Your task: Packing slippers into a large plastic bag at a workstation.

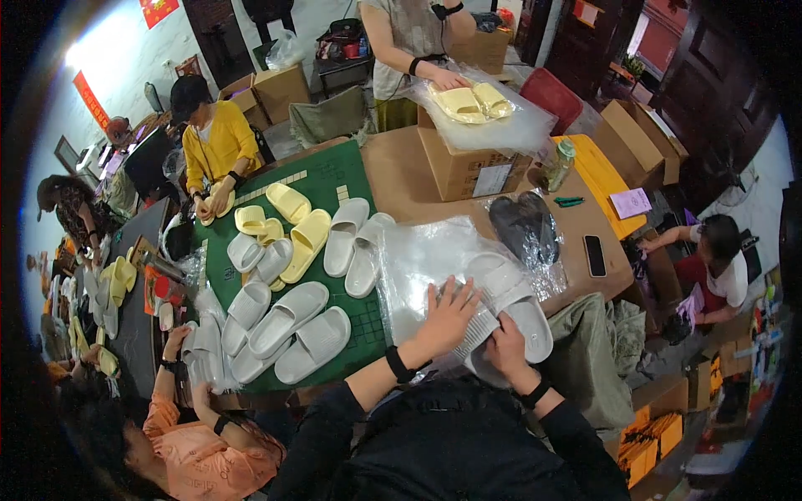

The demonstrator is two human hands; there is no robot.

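A pair of light grey slide slippers (532, 326) lies at the table's near edge, partly within a clear plastic bag (418, 259). My left hand (447, 319) rests with its fingers spread over the bag and beside the ribbed strap of the nearer slipper. Closer to me, my right hand (508, 349) grips the slippers near their heel ends; its fingertips are partly hidden. Left of the bag are several loose grey slippers (313, 346) and yellow slippers (307, 246) on the green mat (368, 321).
Bagged dark slippers (525, 227), a phone (595, 255) and a glass jar (561, 163) are on the right side. A carton (468, 159) stands at the back, with a person handling bagged yellow slippers on it. Another person's hands (177, 342) hold grey slippers at the left.
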